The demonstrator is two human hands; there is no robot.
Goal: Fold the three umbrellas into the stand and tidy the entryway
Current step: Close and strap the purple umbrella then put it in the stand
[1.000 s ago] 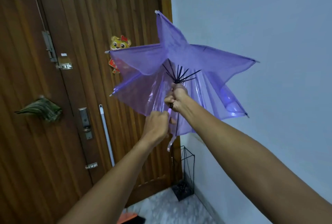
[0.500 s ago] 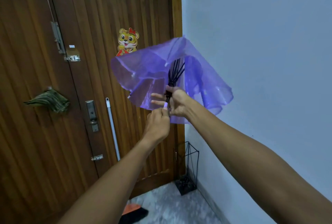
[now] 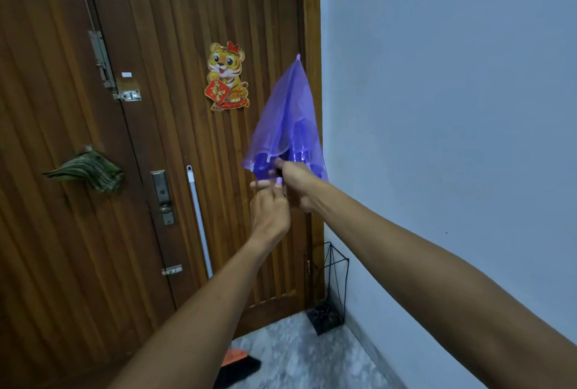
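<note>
Umbrella (image 3: 285,126) first: it is a translucent purple plastic one, gathered into a narrow cone with its pale tip pointing up, and I see it raised in front of the right edge of the door, close to the blue-grey wall (image 3: 452,107). Its film looks thin and glossy, hanging in soft folds, with a wavy lower hem that flares out just above my hands. My right hand (image 3: 296,184) is clenched around the base of the canopy where the folds bunch together; the shaft itself is hidden inside the plastic and behind my fingers. My left hand (image 3: 270,209) sits directly below and touching the right one, fingers curled up toward a small pale purple piece at the umbrella's lower end, but I cannot tell whether it truly grips that piece or only rests against it. Down in the corner where door and wall meet stands the umbrella stand (image 3: 331,292), a black wire frame of thin straight rods with a dark base on the mottled grey stone floor (image 3: 312,363). The door (image 3: 156,45) is dark brown wood with vertical ribbing, carrying a shiny cartoon tiger decoration (image 3: 227,76), metal bolts, a long pale bar handle (image 3: 198,220) and a woven green leaf bundle (image 3: 86,171).
</note>
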